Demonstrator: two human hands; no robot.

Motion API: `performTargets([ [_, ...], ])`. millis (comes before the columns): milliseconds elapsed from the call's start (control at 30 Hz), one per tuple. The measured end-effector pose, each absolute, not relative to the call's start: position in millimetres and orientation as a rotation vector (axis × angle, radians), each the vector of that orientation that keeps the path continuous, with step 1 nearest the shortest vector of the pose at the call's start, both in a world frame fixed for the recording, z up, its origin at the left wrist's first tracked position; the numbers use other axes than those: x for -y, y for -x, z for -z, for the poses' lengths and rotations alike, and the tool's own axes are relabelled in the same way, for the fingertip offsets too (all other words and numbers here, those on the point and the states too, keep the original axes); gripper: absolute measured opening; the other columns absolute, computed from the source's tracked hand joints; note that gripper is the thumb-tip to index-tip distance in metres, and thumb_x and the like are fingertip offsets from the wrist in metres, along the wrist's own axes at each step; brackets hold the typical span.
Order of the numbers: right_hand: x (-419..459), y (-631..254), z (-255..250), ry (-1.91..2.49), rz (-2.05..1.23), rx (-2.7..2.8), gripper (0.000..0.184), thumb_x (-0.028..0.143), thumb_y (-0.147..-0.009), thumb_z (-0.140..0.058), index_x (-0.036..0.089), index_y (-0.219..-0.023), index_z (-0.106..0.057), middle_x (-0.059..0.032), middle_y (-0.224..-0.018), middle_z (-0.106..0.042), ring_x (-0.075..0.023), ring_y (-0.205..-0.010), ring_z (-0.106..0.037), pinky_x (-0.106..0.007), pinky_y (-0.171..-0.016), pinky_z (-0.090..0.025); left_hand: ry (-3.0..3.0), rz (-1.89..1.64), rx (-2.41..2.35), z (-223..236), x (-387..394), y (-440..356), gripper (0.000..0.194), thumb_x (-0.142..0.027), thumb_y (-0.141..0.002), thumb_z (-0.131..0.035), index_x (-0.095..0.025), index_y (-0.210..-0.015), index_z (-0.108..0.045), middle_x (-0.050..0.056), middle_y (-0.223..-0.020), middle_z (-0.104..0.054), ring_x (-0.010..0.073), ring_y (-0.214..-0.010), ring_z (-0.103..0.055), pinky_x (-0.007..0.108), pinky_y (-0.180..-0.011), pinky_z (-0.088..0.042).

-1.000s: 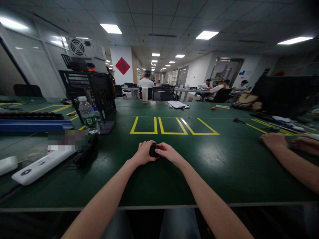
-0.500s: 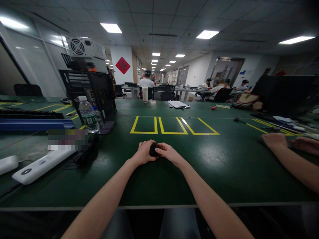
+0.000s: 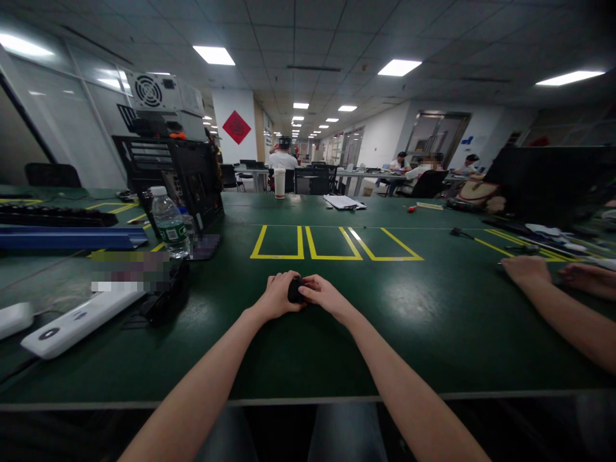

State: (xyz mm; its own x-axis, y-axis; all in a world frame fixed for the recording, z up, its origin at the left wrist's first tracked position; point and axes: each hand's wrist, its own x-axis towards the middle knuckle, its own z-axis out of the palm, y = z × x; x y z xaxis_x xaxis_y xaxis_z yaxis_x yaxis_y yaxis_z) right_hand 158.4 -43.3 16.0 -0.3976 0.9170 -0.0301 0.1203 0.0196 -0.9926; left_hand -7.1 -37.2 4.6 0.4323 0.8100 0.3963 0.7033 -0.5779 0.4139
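Both my hands meet on the green table, just in front of three yellow taped rectangles. My left hand and my right hand are both closed around a small black object held between them. Only a sliver of it shows between the fingers, so I cannot make out what it is. My forearms stretch from the table's near edge to the middle.
A water bottle and an open black computer case stand at the left. A white power strip lies near the left edge. Another person's hands rest on the table at the right. A paper cup stands far back.
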Motion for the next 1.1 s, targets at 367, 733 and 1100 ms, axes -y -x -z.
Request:
performTargets([
  [367, 46.0, -161.2, -18.5, 0.99, -1.425, 1.651, 0.03, 0.036, -0.069, -0.058, 0.021, -0.094, -0.047, -0.0035, -0.096, -0.054, -0.0187, -0.095, -0.052, -0.038, -0.081, -0.042, -2.488, -0.857, -1.303, -3.2, 35.6, 8.2, 0.057, -0.037, -0.057, -0.066, -0.023, -0.106, -0.041, 0.003, -0.099, -0.052, 0.0234, -0.09, -0.047, 0.036, -0.081, -0.03],
  [733, 40.2, -160.4, -13.2, 0.996, -1.402, 1.688, 0.037, 0.03, -0.064, -0.064, 0.019, -0.095, -0.048, -0.0047, -0.099, -0.054, -0.018, -0.093, -0.052, -0.036, -0.082, -0.041, -2.531, -0.874, -1.343, 1.5, 32.4, 7.4, 0.056, -0.037, -0.056, -0.066, -0.022, -0.104, -0.041, 0.002, -0.095, -0.052, 0.0226, -0.088, -0.047, 0.034, -0.079, -0.03],
  [1100, 42.0, -159.1, -14.4, 1.085, -1.403, 1.638, 0.034, 0.035, -0.069, -0.058, 0.021, -0.098, -0.048, -0.0053, -0.101, -0.053, -0.0191, -0.094, -0.051, -0.036, -0.08, -0.042, -2.513, -0.873, -1.315, 0.5, 33.4, 7.7, 0.058, -0.038, -0.057, -0.066, -0.022, -0.106, -0.04, 0.003, -0.097, -0.052, 0.0227, -0.089, -0.047, 0.035, -0.08, -0.03],
])
